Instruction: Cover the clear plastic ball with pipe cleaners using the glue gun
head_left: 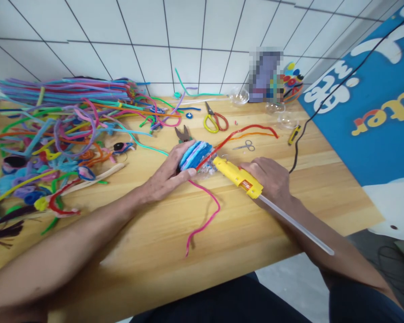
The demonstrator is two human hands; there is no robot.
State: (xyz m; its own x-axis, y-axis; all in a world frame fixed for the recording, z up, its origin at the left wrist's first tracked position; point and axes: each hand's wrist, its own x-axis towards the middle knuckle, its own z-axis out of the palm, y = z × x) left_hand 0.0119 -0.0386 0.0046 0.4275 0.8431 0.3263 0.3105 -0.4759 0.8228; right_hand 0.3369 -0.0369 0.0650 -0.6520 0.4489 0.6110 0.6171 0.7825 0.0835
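My left hand [168, 172] is wrapped round a ball of blue and lilac pipe cleaners [195, 156] above the wooden table. A red pipe cleaner [235, 134] runs from the ball's right side to the upper right, with an orange one beside it. My right hand [271, 177] grips a yellow glue gun [234, 172], its nozzle close to the ball's right side. A clear glue stick [296, 224] sticks out of the gun's rear. Below the ball, a pink pipe cleaner [212, 215] curls on the table.
Pliers [182, 134] lie behind the ball, with red-and-yellow scissors [215, 122] and small scissors [246, 146] farther right. Tangled pipe cleaners [70, 130] cover the left side. A yellow cutter [294, 134] and a black cable [296, 148] are at the right. Clear plastic domes [239, 96] stand near the wall.
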